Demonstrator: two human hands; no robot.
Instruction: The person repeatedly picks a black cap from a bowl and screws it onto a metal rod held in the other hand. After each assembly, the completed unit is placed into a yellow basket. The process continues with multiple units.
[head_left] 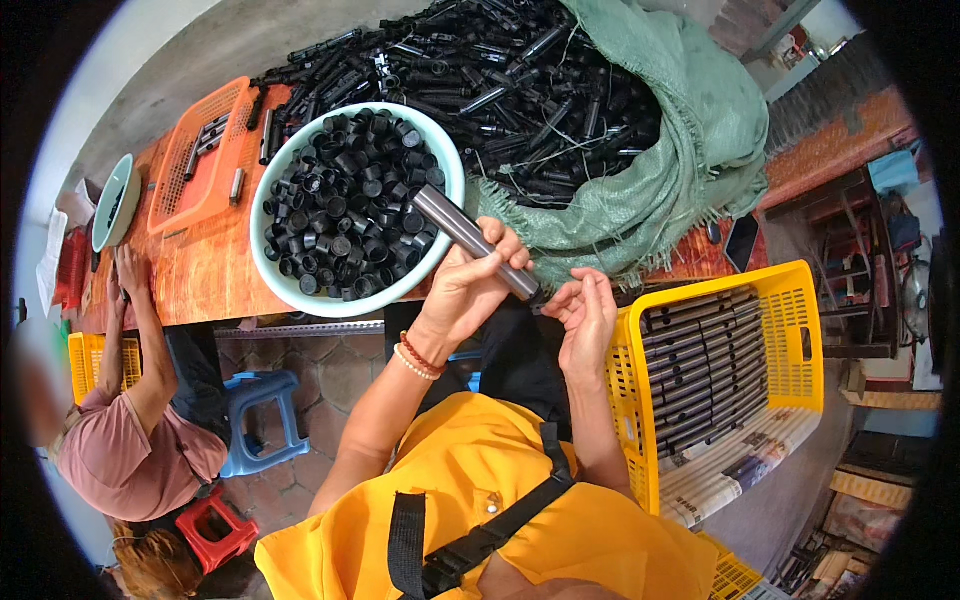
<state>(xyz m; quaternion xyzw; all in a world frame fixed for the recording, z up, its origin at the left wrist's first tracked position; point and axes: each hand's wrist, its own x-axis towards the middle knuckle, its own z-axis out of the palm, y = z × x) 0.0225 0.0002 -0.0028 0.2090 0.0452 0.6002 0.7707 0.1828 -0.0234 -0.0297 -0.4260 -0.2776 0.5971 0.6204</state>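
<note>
One dark tube (452,222) is clasped by L hand (468,285); R hand (583,325) half-curled, hold unclear; yellow crate (797,390) is part-filled w/ stacked tubes (705,355), black caps (345,205) left in basin (350,308).

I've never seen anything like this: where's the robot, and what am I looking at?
There's no robot here, just a person working bare-handed. The picture comes from a wide fisheye camera on their head, looking down, so straight edges bend.

The left hand grips a dark, shiny tube. The right hand is at the tube's lower end; whether its fingers hold anything is unclear.

On the orange-red table stand a pale basin of small black caps and an orange basket. Behind, black parts spill from a green sack. To the right, a yellow crate holds rows of tubes. Another person is at the left.
</note>
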